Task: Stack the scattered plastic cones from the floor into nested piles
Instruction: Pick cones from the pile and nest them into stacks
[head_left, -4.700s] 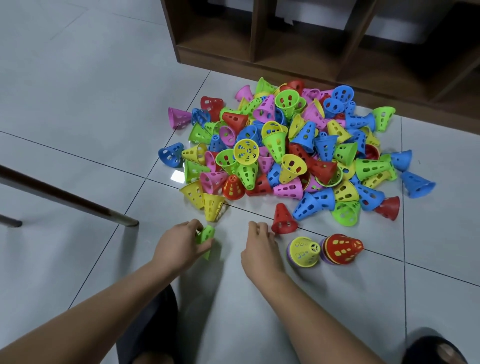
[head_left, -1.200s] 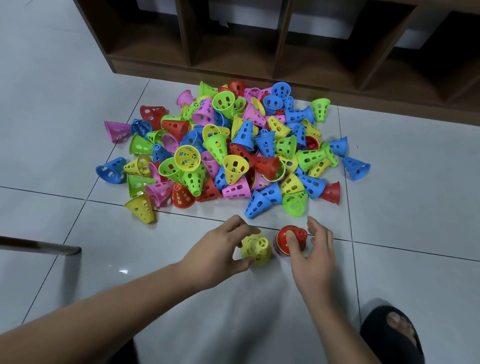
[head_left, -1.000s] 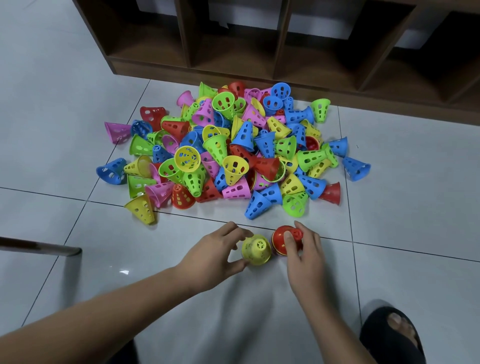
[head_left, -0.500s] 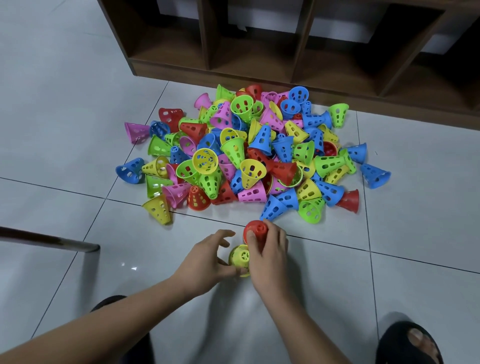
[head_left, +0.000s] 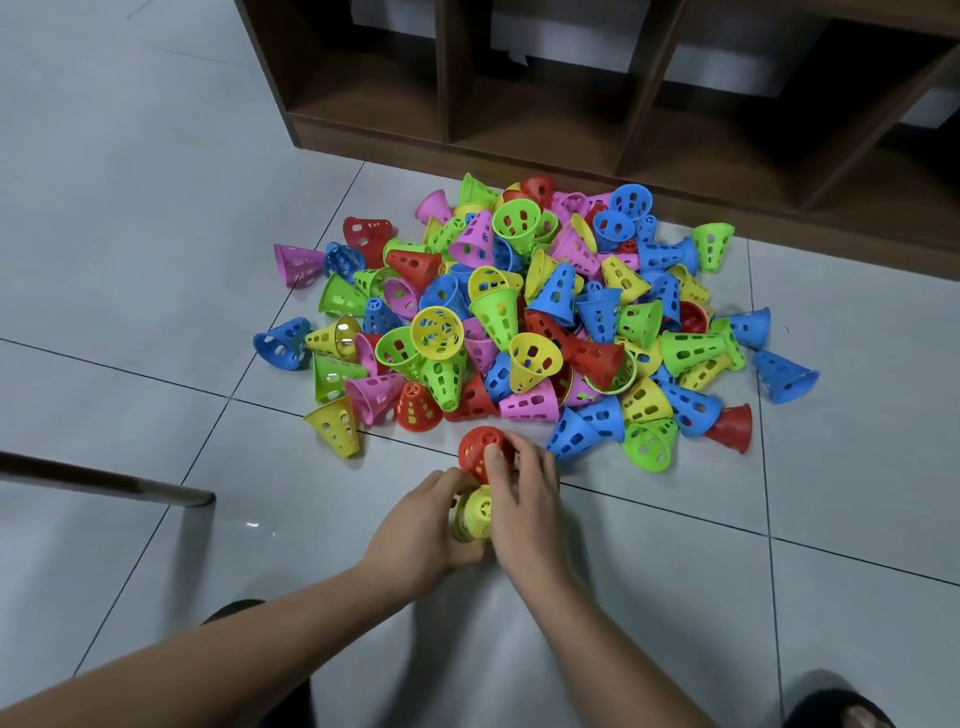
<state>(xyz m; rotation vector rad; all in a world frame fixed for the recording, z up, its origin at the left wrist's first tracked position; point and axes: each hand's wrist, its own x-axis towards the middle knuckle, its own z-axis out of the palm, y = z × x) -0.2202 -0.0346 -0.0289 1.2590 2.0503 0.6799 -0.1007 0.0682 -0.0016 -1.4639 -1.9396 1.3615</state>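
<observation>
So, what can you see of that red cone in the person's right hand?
The red cone looks like glossy plastic, its wall pierced with small holes. The right hand grips it, fingers curled over its near side, right beside the yellow cone that the left hand holds, just short of the loose pile.

No text or labels can be read anywhere.
</observation>
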